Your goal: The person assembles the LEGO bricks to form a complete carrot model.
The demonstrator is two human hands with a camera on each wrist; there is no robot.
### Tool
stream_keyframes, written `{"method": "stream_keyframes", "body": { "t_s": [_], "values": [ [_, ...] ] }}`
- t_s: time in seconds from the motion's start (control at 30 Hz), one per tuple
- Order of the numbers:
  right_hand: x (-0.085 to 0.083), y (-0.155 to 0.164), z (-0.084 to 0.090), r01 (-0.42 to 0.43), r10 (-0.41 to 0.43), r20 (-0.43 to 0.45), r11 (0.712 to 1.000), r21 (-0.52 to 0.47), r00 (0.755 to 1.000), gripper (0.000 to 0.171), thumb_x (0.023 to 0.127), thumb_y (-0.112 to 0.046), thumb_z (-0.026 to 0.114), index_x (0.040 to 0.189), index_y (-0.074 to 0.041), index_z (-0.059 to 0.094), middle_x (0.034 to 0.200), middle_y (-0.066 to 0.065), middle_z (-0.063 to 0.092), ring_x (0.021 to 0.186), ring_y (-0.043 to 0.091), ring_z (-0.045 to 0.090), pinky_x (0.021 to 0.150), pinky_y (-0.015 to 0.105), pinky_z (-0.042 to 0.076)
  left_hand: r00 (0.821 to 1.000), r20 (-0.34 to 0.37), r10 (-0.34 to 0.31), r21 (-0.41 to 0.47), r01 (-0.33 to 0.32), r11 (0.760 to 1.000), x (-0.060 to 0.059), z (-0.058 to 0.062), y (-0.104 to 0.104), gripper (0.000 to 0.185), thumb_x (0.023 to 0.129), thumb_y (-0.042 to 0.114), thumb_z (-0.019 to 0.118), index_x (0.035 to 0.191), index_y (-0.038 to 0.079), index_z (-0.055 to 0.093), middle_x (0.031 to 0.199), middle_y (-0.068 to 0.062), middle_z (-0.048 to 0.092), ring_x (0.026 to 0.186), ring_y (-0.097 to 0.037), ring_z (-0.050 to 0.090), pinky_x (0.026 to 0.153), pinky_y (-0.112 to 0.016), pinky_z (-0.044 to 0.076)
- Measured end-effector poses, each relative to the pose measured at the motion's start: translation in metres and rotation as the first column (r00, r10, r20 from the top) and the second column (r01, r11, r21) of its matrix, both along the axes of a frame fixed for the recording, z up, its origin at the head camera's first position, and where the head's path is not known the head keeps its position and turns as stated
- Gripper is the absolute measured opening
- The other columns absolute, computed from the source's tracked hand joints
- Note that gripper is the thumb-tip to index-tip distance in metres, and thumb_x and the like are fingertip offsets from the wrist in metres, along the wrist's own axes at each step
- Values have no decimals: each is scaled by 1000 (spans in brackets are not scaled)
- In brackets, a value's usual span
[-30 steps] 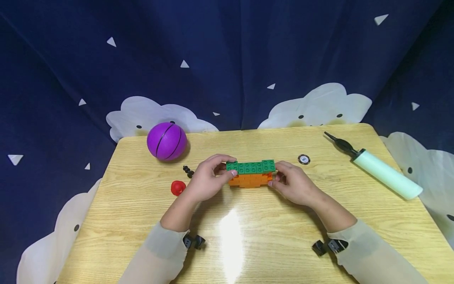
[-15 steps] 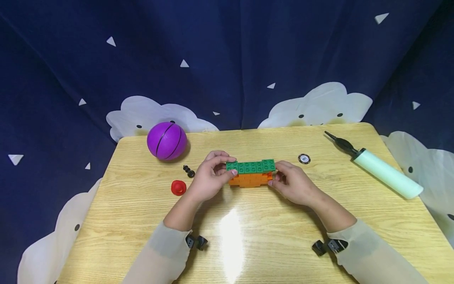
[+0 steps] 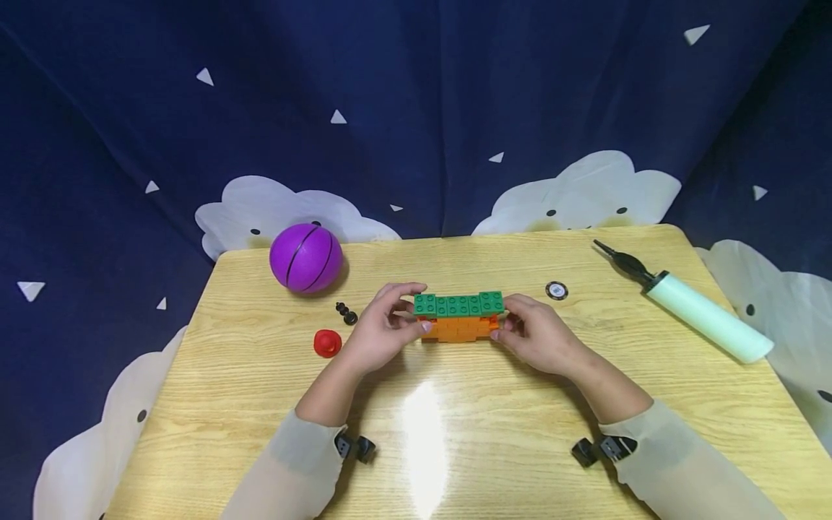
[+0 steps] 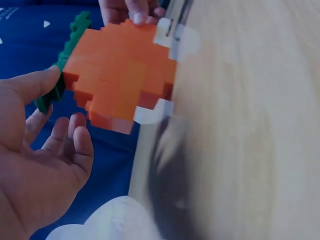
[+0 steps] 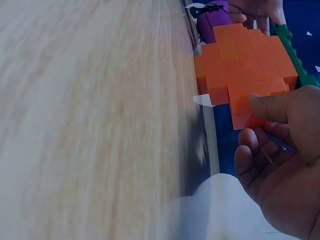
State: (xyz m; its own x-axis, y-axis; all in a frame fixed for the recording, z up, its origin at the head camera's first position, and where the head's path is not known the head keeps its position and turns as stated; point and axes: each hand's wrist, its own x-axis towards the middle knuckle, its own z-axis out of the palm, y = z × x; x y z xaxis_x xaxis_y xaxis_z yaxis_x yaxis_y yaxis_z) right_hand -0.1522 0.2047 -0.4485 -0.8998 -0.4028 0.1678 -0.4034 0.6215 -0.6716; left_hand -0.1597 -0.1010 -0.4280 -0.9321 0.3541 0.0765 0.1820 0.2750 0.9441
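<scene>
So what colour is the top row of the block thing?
Green top row, over orange bricks; clearest in the head view.

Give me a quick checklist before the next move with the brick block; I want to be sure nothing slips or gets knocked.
1. Left hand holds the block end: ok, thumb on the green edge.
2. Right hand holds the other end: ok, thumb on orange bricks.
3. Green row seated fully on the orange: cannot tell.
4. Block resting on the table: cannot tell.
5. Red piece and black bits apart from the left hand: ok.
6. Ball and pump away from the hands: ok.
</scene>
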Motion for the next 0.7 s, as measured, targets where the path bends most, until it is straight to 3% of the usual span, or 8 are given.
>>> {"method": "stream_keyframes", "body": {
  "t_s": [0.33, 0.5, 0.7],
  "values": [
    [0, 0, -1, 0, 0, 8, 1000, -17, 1000, 21, 92, -8, 78, 107, -9, 65, 92, 0, 58, 76, 14, 56, 62, 26, 49, 998, 60, 31, -121, -24, 992, -1, -15, -2, 55, 89, 12, 82, 140, 8, 61, 125, -3, 61, 116, -28, 62, 94, -41, 54],
    [0, -1, -2, -1, 1, 8, 1000, -25, 1000, 18, 93, -8, 77, 105, -10, 64, 90, 1, 57, 74, 14, 54, 61, 25, 47, 997, 64, 34, -130, -25, 991, -1, -18, -1, 46, 89, 9, 81, 133, 7, 65, 117, -4, 63, 110, -29, 63, 92, -40, 55],
    [0, 0, -3, 15, -14, 13, 999, -33, 1000, 16, 94, -10, 77, 101, -10, 63, 88, 1, 56, 72, 15, 52, 60, 25, 45, 995, 77, 67, -146, -56, 988, -1, -18, 1, 50, 90, 10, 81, 136, 2, 63, 112, -7, 67, 104, -24, 67, 91, -38, 57]
  ]
}}
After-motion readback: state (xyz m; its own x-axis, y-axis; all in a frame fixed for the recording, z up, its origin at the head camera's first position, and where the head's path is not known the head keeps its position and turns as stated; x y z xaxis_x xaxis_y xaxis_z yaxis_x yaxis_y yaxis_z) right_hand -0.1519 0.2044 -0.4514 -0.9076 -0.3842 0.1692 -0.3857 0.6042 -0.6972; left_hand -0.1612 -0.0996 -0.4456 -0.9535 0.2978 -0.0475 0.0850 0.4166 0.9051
